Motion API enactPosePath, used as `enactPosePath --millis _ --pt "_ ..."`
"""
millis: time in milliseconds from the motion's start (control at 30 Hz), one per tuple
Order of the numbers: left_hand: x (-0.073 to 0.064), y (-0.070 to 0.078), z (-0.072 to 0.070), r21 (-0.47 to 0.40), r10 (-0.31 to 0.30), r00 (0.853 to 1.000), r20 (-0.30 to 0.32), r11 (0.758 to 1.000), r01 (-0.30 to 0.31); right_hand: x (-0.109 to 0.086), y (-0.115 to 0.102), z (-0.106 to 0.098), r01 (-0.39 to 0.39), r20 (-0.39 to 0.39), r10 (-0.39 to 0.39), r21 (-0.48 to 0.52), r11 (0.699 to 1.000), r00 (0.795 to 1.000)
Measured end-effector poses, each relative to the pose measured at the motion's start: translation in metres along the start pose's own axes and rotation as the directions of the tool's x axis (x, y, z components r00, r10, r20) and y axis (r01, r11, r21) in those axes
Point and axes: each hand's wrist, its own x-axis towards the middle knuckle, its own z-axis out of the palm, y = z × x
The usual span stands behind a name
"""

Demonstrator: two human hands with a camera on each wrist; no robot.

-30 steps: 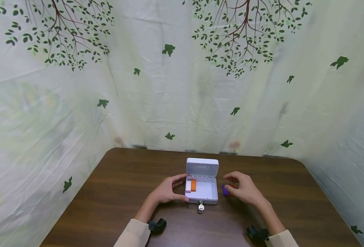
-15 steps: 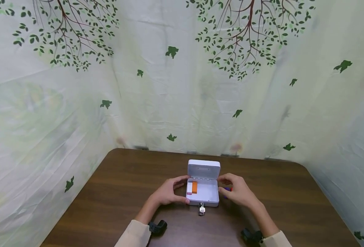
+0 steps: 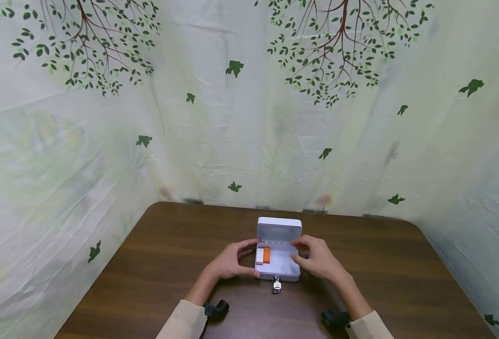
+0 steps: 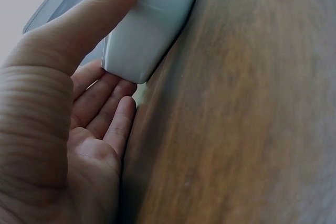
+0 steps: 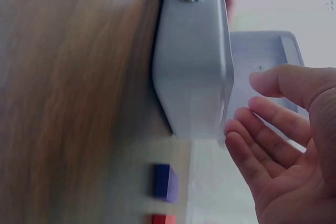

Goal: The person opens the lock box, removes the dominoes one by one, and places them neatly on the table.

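I count one brown table (image 3: pixel 148 282) on my feed, bearing one white box (image 3: pixel 290 278), lid raised toward twelve o'clock. Of two hands, the left hand (image 3: pixel 230 261) clasps the box's nine o'clock side; the right hand (image 3: pixel 323 259), thumb and fingers apart at three o'clock, now reaches farther over the rim than half a second ago. Inside, toward nine, lie two blocks: orange block (image 3: pixel 266 255), white block (image 3: pixel 260 255). Beyond the right hand, which mostly hides them from my head view, are two more: purple block (image 5: pixel 166 183) and red block (image 5: pixel 164 220), cut off in the right wrist view.
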Motion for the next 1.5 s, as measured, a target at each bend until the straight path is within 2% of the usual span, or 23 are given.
enactPosePath --millis 200,367,633,867,1233,1500 --pt "0.001 0.000 -0.002 -0.019 0.004 1.000 -0.004 1.000 -0.004 0.008 -0.007 0.009 0.054 0.004 -0.054 0.008 0.998 0.999" --pt "0.001 0.000 -0.001 -0.011 0.000 1.000 0.002 1.000 0.000 0.013 -0.009 0.020 0.069 0.017 -0.069 0.009 0.998 0.997" --pt "0.001 0.000 -0.001 -0.008 0.002 1.000 0.011 1.000 -0.002 0.016 -0.012 0.033 0.043 0.043 -0.042 -0.023 0.999 0.998" --pt "0.002 -0.002 0.000 -0.022 0.016 1.000 0.014 1.000 -0.016 0.020 -0.012 0.040 0.059 0.051 -0.056 -0.065 0.996 0.997" --pt "0.007 0.000 0.000 -0.017 0.041 0.999 0.025 0.999 -0.040 0.023 -0.011 0.042 0.056 0.035 -0.053 -0.113 0.992 0.998" --pt "0.005 -0.002 0.001 -0.042 0.056 0.998 0.009 0.998 -0.055 0.025 -0.014 0.049 0.066 0.067 -0.055 -0.177 0.982 0.996"
